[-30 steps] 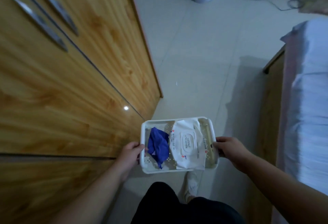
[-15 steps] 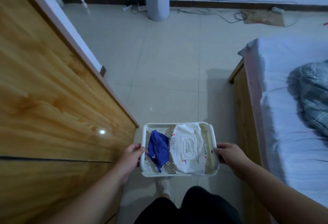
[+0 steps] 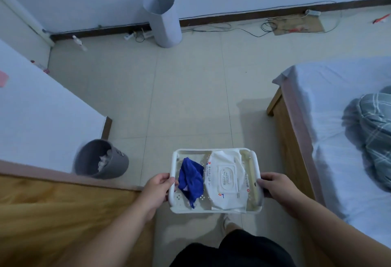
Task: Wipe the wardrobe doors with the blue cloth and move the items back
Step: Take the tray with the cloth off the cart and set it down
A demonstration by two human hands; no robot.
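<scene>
I carry a white perforated basket (image 3: 213,150) in front of me above the tiled floor. My left hand (image 3: 157,189) grips its left rim and my right hand (image 3: 275,187) grips its right rim. A crumpled blue cloth (image 3: 190,179) lies in the basket's left half. A white pack of wet wipes (image 3: 227,179) fills the middle and right. A pale stick-like object (image 3: 252,178) lies along the right wall. The wooden wardrobe (image 3: 63,214) stands at my lower left, its side beside my left arm.
A grey waste bin (image 3: 99,160) with paper in it stands on the floor left of the basket. A bed (image 3: 338,139) with a wooden frame and a checked blanket is on the right. A tall grey cylinder (image 3: 164,19) and cables lie along the far wall.
The view has swung away from the wardrobe front and moved past its side edge; the bin and the far wall have come into sight. Both hands keep the same hold on the basket.
</scene>
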